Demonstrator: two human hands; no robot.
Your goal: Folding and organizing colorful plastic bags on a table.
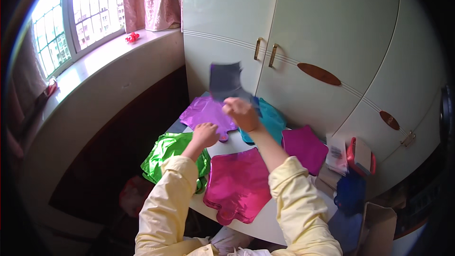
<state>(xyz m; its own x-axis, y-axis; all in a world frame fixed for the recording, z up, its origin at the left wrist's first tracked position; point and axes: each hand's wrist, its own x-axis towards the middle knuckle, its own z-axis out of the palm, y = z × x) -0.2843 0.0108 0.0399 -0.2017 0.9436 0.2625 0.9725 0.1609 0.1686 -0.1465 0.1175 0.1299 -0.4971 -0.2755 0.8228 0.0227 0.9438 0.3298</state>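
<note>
My right hand point(241, 113) is raised over the far part of the table, its fingers closed on a dark grey foil balloon point(226, 79), flat and blurred by motion. My left hand point(205, 134) is closed beside the tail of a flat purple foil balloon point(204, 113); what its fingers hold, if anything, is hidden. Left of it lies a shiny green foil balloon point(163, 154), partly behind my forearm. A pile of magenta foil balloons point(237, 185) lies nearest me. Beyond my right forearm are a teal foil balloon point(269, 117) and a dark pink, star-like foil balloon point(305, 149).
The white table point(220, 149) stands against a pale cabinet point(327, 23) with brass handles. Papers point(336, 154), a red-rimmed box point(362, 156), a dark blue item point(350, 192) and a cardboard box point(379, 227) crowd the right. A windowsill point(102, 59) runs along the left.
</note>
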